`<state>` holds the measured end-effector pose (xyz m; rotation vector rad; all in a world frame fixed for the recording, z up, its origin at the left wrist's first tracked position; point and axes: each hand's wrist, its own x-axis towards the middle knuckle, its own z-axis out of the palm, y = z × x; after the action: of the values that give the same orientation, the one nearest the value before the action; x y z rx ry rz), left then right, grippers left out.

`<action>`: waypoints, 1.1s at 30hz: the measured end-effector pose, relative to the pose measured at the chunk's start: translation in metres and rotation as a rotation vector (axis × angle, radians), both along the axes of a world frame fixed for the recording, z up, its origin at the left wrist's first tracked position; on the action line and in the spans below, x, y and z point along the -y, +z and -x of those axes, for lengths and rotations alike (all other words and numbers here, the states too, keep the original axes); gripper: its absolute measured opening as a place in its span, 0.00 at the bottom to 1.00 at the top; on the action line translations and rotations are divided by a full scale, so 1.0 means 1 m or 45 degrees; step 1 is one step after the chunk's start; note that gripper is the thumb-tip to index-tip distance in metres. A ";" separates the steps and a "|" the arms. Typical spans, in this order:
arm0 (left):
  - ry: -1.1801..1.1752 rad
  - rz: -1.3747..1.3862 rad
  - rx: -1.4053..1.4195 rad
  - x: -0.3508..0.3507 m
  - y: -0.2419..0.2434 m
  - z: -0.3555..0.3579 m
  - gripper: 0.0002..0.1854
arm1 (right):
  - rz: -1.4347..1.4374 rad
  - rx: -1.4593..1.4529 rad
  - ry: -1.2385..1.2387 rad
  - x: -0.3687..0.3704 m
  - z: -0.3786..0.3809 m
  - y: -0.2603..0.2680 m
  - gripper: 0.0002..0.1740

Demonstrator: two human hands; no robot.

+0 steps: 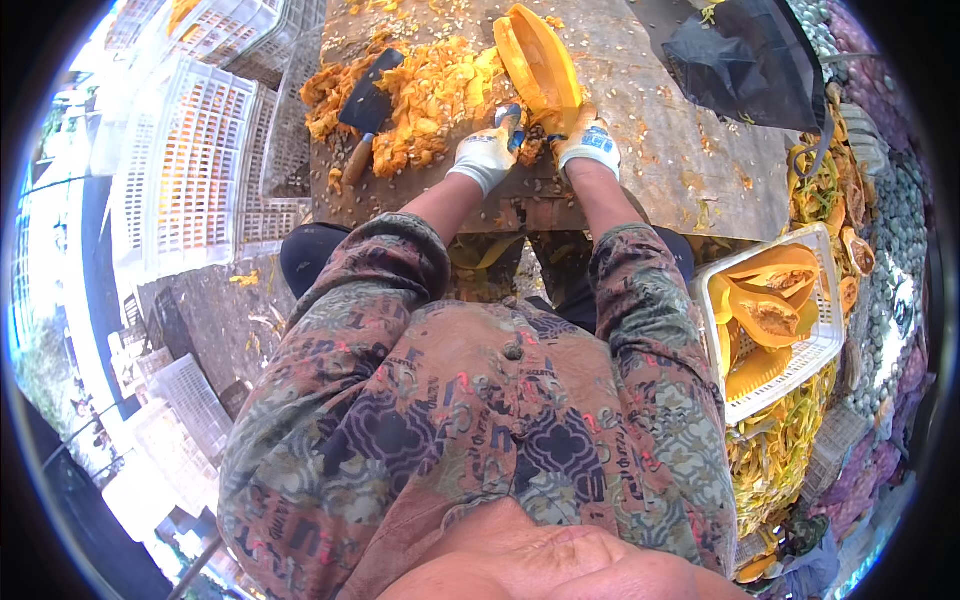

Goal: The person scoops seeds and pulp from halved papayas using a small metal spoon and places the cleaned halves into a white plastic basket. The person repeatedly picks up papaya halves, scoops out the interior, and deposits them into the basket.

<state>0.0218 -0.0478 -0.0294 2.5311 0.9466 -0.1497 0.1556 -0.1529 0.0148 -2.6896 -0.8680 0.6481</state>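
Note:
A halved orange squash (534, 64), its cut hollow facing up, points away from me on the work table (637, 180). My right hand (590, 142), in a white glove with a blue-printed coating, grips its near end. A small dark edge shows beside those fingers; I cannot tell what it is. Just left of the squash, my left hand (489, 150) is gloved too and has its fingers curled. Whether something lies inside that hand is hidden. Scraped pulp with seeds (435, 90) is heaped beyond it. A cleaver (373, 90) with a wooden handle lies on this heap's left side.
White plastic crates (187, 165) stand left of the table. At my right, a white basket (829, 330) holds several squash halves (772, 300), above a pile of yellow peelings (780, 450). A dark bag (742, 67) lies at the table's far right. Loose seeds dot the tabletop.

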 end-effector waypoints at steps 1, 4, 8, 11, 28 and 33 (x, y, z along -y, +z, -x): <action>0.001 0.012 -0.043 -0.002 -0.007 0.002 0.35 | -0.001 -0.024 -0.009 0.001 -0.002 -0.001 0.43; 0.033 0.046 -0.122 -0.003 -0.006 0.002 0.33 | 0.033 0.068 0.031 0.005 -0.005 0.004 0.42; 0.050 0.027 -0.117 -0.004 -0.011 0.004 0.30 | 0.032 0.177 -0.022 0.018 -0.026 0.005 0.42; 0.047 0.043 -0.116 0.000 -0.006 0.002 0.30 | -0.047 0.234 -0.161 0.033 -0.040 -0.007 0.43; 0.239 0.092 0.467 0.000 0.019 -0.055 0.30 | -0.027 -0.086 -0.425 0.078 -0.075 0.000 0.44; 0.301 0.415 0.524 0.042 -0.013 -0.144 0.25 | -0.060 -0.033 -0.406 0.077 -0.067 0.004 0.40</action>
<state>0.1658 -0.0902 -0.0426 2.0266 0.9521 0.2596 0.2225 -0.2296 0.0186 -2.6853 -0.4257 0.5784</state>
